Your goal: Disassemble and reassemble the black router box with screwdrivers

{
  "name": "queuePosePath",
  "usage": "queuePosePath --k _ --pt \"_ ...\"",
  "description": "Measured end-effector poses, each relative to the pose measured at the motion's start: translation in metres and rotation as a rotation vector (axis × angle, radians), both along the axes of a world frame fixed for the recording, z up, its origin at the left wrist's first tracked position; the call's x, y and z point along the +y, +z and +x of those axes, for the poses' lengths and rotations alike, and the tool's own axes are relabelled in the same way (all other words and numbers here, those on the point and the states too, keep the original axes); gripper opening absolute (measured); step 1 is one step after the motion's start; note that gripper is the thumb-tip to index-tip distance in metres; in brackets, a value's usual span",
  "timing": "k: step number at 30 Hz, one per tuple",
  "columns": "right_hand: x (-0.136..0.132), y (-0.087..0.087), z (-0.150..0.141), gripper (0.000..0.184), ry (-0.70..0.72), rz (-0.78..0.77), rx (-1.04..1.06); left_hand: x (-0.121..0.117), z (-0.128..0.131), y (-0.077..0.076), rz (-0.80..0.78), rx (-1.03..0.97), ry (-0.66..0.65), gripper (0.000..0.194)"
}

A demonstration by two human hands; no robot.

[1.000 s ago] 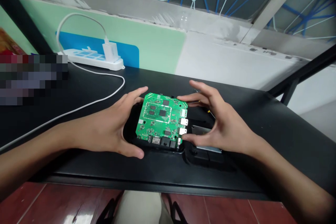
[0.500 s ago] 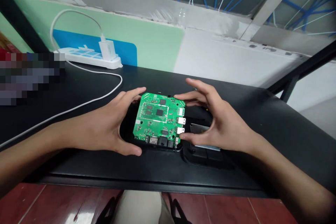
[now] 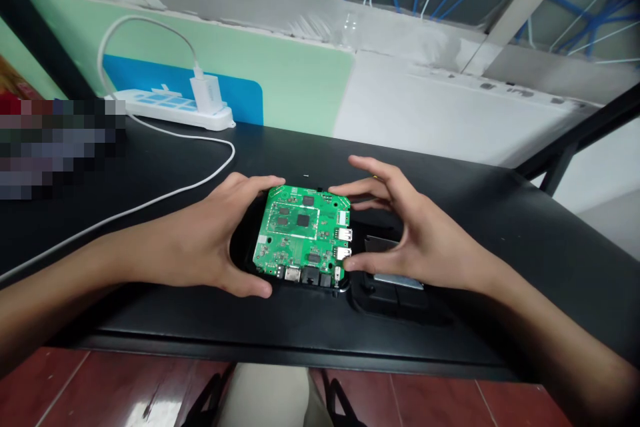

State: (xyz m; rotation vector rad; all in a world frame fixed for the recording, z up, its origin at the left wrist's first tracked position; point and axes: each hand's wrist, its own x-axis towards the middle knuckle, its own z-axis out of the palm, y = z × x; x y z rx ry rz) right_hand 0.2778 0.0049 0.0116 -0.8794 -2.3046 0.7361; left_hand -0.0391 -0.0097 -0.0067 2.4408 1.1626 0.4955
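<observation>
A green circuit board point(image 3: 295, 227) with chips and metal ports lies in a shallow black plastic case point(image 3: 243, 240) on the dark table. My left hand point(image 3: 215, 233) wraps round the left side of the case, thumb at the near edge and fingers at the far left corner. On the other side, my right hand point(image 3: 400, 220) grips the board between its thumb, by the USB ports, and a finger at the far edge; its other fingers are raised. Under the right hand sits a second black case part point(image 3: 390, 297) with a metal plate point(image 3: 400, 280), partly hidden.
A white power strip point(image 3: 175, 112) with a plugged-in charger point(image 3: 206, 95) stands at the back left. Its white cable point(image 3: 180, 195) runs across the left of the table point(image 3: 475, 213). A tiny screw-like piece point(image 3: 306, 175) lies beyond the board.
The board sits slightly nearer to me and looks lower in the case. The left fingertips have moved in to its far left corner. My right hand has shifted slightly.
</observation>
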Motion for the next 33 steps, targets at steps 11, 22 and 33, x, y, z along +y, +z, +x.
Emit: queuePosePath --k 11,22,33 --pt "-0.0045 0.0043 -0.0024 0.095 -0.026 -0.103 -0.059 0.0028 0.0007 -0.0043 0.004 -0.047 -0.052 0.108" --pt "-0.0069 0.0044 -0.0040 0.095 -0.097 -0.049 -0.154 0.0028 0.0015 -0.0019 0.017 0.000 -0.085 0.100" --pt "-0.0050 0.0041 -0.0017 0.093 -0.096 -0.025 -0.183 0.0038 -0.0011 -0.0034 0.037 0.018 -0.119 0.087"
